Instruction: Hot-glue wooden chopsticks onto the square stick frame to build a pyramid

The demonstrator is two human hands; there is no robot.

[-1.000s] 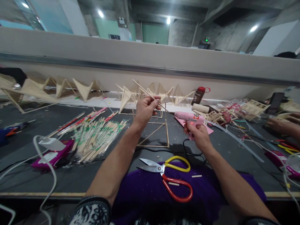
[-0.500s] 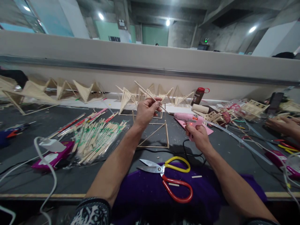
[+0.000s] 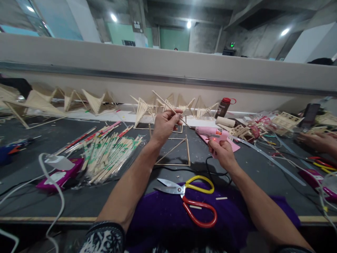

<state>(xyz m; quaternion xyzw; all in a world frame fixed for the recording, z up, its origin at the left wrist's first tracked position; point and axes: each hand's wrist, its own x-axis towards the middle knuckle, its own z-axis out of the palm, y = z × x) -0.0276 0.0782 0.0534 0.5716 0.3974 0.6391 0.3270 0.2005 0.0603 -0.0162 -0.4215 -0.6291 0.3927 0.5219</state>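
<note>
Between the thumb and fingers of my left hand [image 3: 167,124] is a thin wooden stick [image 3: 163,101], slanting down to the right. My right hand [image 3: 222,151] is wrapped round the handle of a pink glue gun [image 3: 212,132] with a small red light showing. Its nozzle points left and lies at or very near the stick's lower end; I cannot tell whether they touch. Below my left hand, a wooden stick frame [image 3: 172,164] with a diagonal brace stands on the dark table. Nearer to me, scissors [image 3: 180,190] with one yellow and one red handle lie spread on purple cloth [image 3: 152,218].
Bundled sticks in plastic [image 3: 113,158] lie left, beside a magenta power strip [image 3: 63,175]. Finished stick models [image 3: 97,102] line the back wall. A brown bottle [image 3: 223,108] stands behind the glue gun. Another person's hand [image 3: 318,140] is at far right. A black cable [image 3: 184,171] crosses the table.
Almost nothing differs. Both hands keep their places, with the stick's end still by the glue gun's nozzle; the whole view has shifted very slightly.
</note>
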